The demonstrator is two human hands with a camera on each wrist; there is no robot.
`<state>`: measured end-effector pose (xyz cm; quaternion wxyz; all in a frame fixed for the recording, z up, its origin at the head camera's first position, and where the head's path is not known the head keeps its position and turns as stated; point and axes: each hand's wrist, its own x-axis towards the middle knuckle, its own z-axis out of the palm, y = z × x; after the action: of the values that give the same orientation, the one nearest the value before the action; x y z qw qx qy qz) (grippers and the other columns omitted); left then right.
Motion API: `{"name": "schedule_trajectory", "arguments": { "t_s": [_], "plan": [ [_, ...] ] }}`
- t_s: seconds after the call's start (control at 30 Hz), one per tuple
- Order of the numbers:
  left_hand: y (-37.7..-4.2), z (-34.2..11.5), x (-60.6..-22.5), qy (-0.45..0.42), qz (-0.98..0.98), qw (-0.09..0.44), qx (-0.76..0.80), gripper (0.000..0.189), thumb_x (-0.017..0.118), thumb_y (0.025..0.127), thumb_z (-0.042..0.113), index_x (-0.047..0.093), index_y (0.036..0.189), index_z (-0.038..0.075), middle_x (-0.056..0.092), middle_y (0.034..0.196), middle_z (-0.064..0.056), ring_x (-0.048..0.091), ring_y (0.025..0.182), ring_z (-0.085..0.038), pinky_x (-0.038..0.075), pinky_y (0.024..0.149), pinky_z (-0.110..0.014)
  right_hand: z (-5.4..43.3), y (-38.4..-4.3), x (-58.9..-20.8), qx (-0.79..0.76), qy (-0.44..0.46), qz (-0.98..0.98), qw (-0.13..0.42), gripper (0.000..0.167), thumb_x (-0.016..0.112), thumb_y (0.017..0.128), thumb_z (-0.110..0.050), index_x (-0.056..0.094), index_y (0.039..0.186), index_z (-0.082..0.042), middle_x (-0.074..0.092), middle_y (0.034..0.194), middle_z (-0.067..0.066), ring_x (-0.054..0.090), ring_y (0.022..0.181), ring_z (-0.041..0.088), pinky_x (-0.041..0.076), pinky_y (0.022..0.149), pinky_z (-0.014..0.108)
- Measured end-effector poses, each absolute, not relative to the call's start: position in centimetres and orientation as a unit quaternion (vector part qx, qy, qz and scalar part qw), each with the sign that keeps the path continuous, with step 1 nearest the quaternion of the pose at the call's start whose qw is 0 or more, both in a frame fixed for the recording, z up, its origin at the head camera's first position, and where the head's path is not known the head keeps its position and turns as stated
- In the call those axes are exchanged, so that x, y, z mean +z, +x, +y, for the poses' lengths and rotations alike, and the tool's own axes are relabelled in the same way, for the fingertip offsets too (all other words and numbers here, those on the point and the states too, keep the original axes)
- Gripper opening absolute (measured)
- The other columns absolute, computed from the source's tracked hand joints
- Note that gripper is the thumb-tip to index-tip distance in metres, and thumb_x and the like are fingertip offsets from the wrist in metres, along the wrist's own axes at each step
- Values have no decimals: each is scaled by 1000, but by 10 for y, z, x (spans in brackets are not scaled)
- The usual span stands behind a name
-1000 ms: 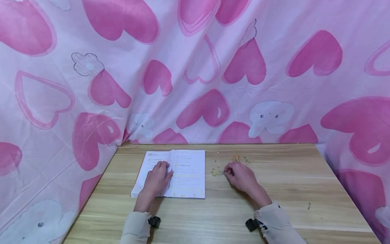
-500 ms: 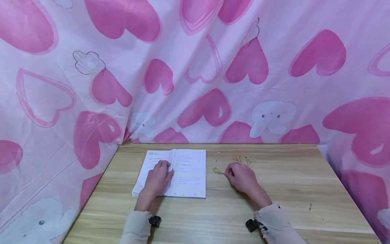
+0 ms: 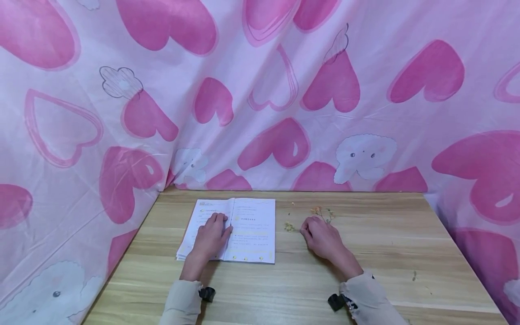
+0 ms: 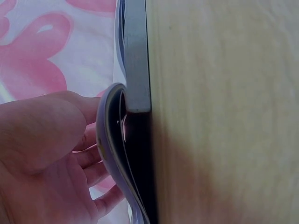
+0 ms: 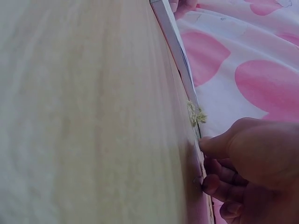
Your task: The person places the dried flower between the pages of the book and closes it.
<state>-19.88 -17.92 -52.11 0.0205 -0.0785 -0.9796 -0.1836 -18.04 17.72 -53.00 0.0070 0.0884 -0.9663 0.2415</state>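
An open book (image 3: 253, 241) with printed white pages lies on the wooden table. My left hand (image 3: 209, 237) rests on its left page, fingertips near the centre fold. In the left wrist view that hand (image 4: 46, 154) has loosely bent fingers beside the curved page edges (image 4: 110, 135). To the right of the book, my right hand (image 3: 322, 237) pinches the thin stem of a small yellow-green dried flower sprig (image 3: 289, 227) between thumb and fingers. The sprig's head (image 5: 196, 114) points toward the book, close over the table; most of its stem is hidden by the fingers.
Just beyond the right hand lie an orange dried flower sprig (image 3: 316, 210) and a greenish one (image 3: 330, 214). Tiny bits (image 3: 290, 214) are scattered near the book, and another fragment (image 3: 414, 275) lies at right. A pink heart-patterned cloth (image 3: 260, 95) hangs behind the table.
The yellow-green sprig's head has turned in the right hand's pinch and looks narrower. The left hand has stayed on the book; the head view has shifted slightly.
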Motion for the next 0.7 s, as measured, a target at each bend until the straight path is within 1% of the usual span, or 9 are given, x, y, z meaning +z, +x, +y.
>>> {"name": "schedule_trajectory", "arguments": {
  "t_s": [0.2,0.37,0.6,0.7],
  "plan": [
    [-199,-180,-523,-77,-980,20,-184,38,71,106,27,61,134,3,66,131,-18,66,124,-36,53,98,-63,173,-182,-530,262,89,-961,10,9,66,107,-19,68,99,-17,65,98,-2,57,86,13,50,69,33],
    [-199,-181,-526,-77,-979,18,-188,40,70,106,29,60,135,3,65,133,-18,65,127,-36,53,100,-63,165,-184,-528,277,88,-957,15,9,64,109,-22,66,102,-16,63,99,-1,55,86,14,51,73,32],
    [-200,-181,-526,-79,-978,16,-190,40,69,107,29,60,137,4,65,134,-17,66,127,-36,53,101,-63,156,-188,-528,303,97,-947,34,5,64,108,-19,65,103,-18,62,99,-3,54,87,13,49,75,30],
    [-200,-181,-525,-77,-979,16,-191,39,69,107,28,59,137,4,64,135,-17,65,128,-36,52,102,-64,149,-190,-527,322,95,-941,32,5,64,107,-18,66,103,-18,62,99,-4,54,88,12,50,75,29]
  ]
}}
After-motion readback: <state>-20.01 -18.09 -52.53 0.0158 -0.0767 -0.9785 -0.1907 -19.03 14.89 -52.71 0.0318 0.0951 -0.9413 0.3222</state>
